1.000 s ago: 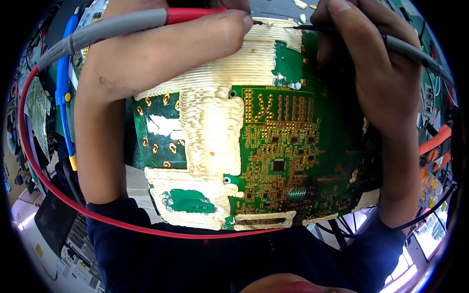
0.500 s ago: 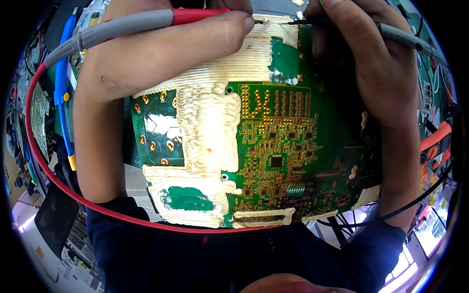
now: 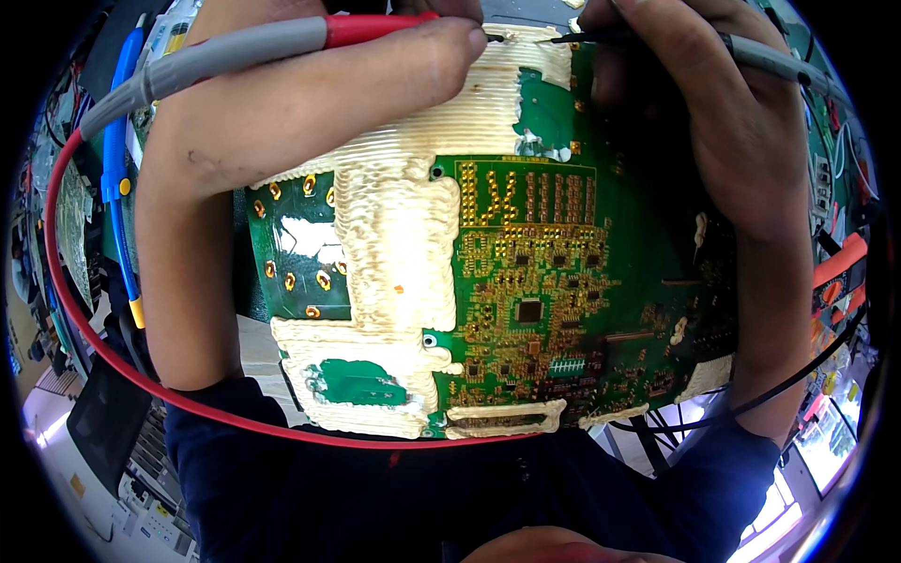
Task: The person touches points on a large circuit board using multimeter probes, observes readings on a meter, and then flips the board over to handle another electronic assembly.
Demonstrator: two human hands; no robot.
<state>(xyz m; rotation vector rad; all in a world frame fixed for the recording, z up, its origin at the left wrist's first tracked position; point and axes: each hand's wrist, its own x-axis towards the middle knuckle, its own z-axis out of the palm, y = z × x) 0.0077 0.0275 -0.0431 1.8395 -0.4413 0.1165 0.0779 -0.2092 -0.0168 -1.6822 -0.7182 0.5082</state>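
Observation:
A green circuit board (image 3: pixel 619 197), partly coated in ridged cream-coloured compound (image 3: pixel 404 235), lies before me. My left hand (image 3: pixel 422 70) is closed round a red and grey test probe (image 3: pixel 235 52), whose dark tip points at the coating on the board's far edge. A black and grey test probe (image 3: pixel 770 64) sits in the closed fingers of my right hand (image 3: pixel 694 84). Its thin tip reaches the same coated far edge, a short way right of the red probe's tip. Whether either tip touches metal, I cannot tell.
A red lead (image 3: pixel 94 347) loops down the left and across the board's near edge. The black lead (image 3: pixel 788 394) runs at the lower right. A blue pen-like tool (image 3: pixel 117 178) lies left; an orange-cased meter (image 3: pixel 835 272) stands right, among cluttered parts.
The black probe's tip has shifted slightly left, nearer the red one. My hands and the board have moved only a little; both probes are still held.

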